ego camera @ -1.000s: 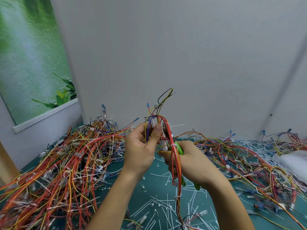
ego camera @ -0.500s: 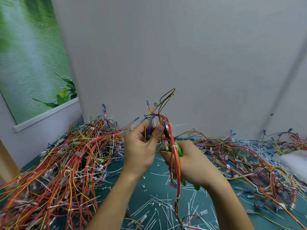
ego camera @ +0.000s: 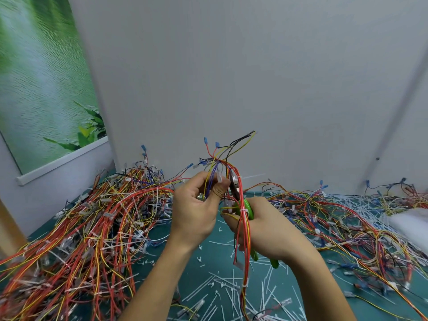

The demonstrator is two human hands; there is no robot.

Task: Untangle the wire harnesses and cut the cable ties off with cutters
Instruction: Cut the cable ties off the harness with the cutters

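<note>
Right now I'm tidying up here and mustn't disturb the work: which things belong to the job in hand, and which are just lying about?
In hand: held harness, pinched by the left hand; green cutters, gripped by the right hand; white cable tie on that harness.

Lying about: left harness pile; right harness pile; cut tie scraps; green mat; wall poster.

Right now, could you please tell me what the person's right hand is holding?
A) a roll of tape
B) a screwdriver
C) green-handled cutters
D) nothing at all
C: the right hand grips the green-handled cutters, their metal tip raised beside the wire harness that the left hand pinches.
</note>
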